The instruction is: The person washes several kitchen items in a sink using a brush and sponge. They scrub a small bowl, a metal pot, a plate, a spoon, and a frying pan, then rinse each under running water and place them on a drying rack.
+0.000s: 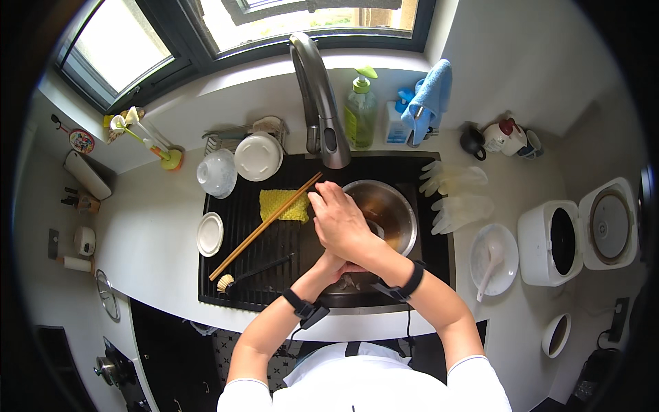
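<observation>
My hands meet over the sink, beside a round steel bowl that holds brownish liquid. On top lies my right hand, its back up and its fingers stretched out, slightly bent, toward the far left. It covers most of my left hand; only the wrist and part of the palm edge show, and the left fingers are hidden. No held thing shows between them. Left of the hands, a pair of wooden chopsticks rests across the black drainer, over a yellow cloth. A scrub brush lies nearer.
The grey faucet arches over the sink from behind. Behind it stands a green soap bottle. Glass and white bowls sit at the left. Pale gloves, a plate with a spoon and an open rice cooker are at the right.
</observation>
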Action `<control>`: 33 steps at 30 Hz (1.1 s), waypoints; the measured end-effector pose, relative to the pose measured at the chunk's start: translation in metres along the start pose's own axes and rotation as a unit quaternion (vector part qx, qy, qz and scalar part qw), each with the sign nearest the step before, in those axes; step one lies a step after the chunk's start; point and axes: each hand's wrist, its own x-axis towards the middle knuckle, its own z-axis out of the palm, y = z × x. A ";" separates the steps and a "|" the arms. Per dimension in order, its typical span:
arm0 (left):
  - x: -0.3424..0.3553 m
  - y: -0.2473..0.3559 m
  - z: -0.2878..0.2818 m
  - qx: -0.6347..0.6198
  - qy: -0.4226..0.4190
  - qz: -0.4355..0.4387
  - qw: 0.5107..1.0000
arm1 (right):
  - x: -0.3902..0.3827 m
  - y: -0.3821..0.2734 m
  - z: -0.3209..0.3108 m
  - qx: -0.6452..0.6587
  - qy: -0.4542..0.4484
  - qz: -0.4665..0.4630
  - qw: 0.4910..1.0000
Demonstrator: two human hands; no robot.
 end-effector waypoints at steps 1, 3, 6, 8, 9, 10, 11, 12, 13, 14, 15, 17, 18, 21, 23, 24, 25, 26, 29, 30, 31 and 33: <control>0.005 -0.005 -0.005 0.015 0.011 -0.009 1.000 | 0.010 0.002 0.015 -0.033 0.010 -0.017 0.999; 0.016 -0.012 -0.014 0.049 0.042 -0.037 0.997 | 0.025 0.008 0.038 -0.095 0.020 -0.008 0.995; 0.029 -0.017 -0.025 -0.002 0.100 -0.064 0.993 | 0.059 0.023 0.060 -0.192 0.068 -0.019 0.979; 0.032 -0.021 -0.031 -0.015 0.133 -0.072 0.988 | 0.073 0.028 0.068 -0.178 0.091 -0.009 0.980; 0.032 -0.024 -0.035 -0.018 0.133 -0.062 0.989 | 0.077 0.028 0.072 -0.191 0.061 0.006 0.980; 0.033 -0.029 -0.038 -0.020 0.137 -0.062 0.988 | 0.078 0.025 0.077 -0.206 0.123 -0.038 0.970; 0.033 -0.034 -0.042 -0.023 0.141 -0.063 0.988 | 0.079 0.020 0.083 -0.170 0.041 -0.066 0.982; 0.032 -0.044 -0.044 -0.044 0.161 -0.067 0.984 | 0.076 0.014 0.089 -0.134 -0.042 -0.091 0.986; 0.029 -0.053 -0.049 -0.060 0.130 -0.036 0.989 | 0.073 0.008 0.095 -0.099 -0.123 -0.115 0.981; 0.027 -0.062 -0.055 -0.074 0.097 -0.003 0.993 | 0.070 -0.003 0.104 -0.091 -0.089 -0.172 0.977; 0.025 -0.071 -0.062 -0.074 0.078 0.008 0.994 | 0.068 -0.011 0.112 -0.056 -0.153 -0.189 0.968; 0.026 -0.082 -0.075 -0.051 0.074 -0.003 0.996 | 0.066 -0.022 0.124 -0.050 -0.149 -0.219 0.963; 0.025 -0.086 -0.080 -0.092 0.054 0.017 0.994 | 0.064 -0.026 0.129 -0.039 -0.151 -0.197 0.968; 0.020 -0.092 -0.083 -0.148 0.032 0.067 0.986 | 0.060 -0.026 0.134 -0.038 -0.167 -0.151 0.974; 0.019 -0.092 -0.083 -0.159 0.018 0.083 0.984 | 0.055 -0.022 0.133 -0.022 -0.099 -0.156 0.983; 0.020 -0.091 -0.082 -0.159 0.025 0.075 0.984 | 0.052 -0.021 0.132 -0.016 -0.063 -0.159 0.985; 0.023 -0.092 -0.081 -0.159 0.021 0.083 0.984 | 0.048 -0.019 0.130 -0.013 -0.061 -0.149 0.987; 0.026 -0.092 -0.083 -0.156 0.014 0.060 0.986 | 0.045 -0.018 0.128 -0.011 -0.060 -0.140 0.988; 0.047 -0.101 -0.087 -0.177 -0.005 0.049 0.983 | 0.035 -0.016 0.122 0.005 -0.072 -0.105 0.992; 0.055 -0.105 -0.089 -0.188 -0.008 0.051 0.981 | 0.032 -0.016 0.119 0.010 -0.098 -0.086 0.991; 0.063 -0.111 -0.090 -0.198 -0.010 0.052 0.979 | 0.030 -0.014 0.116 0.016 -0.120 -0.071 0.990; 0.076 -0.122 -0.093 -0.215 -0.014 0.053 0.975 | 0.025 -0.010 0.109 0.011 -0.128 -0.054 0.990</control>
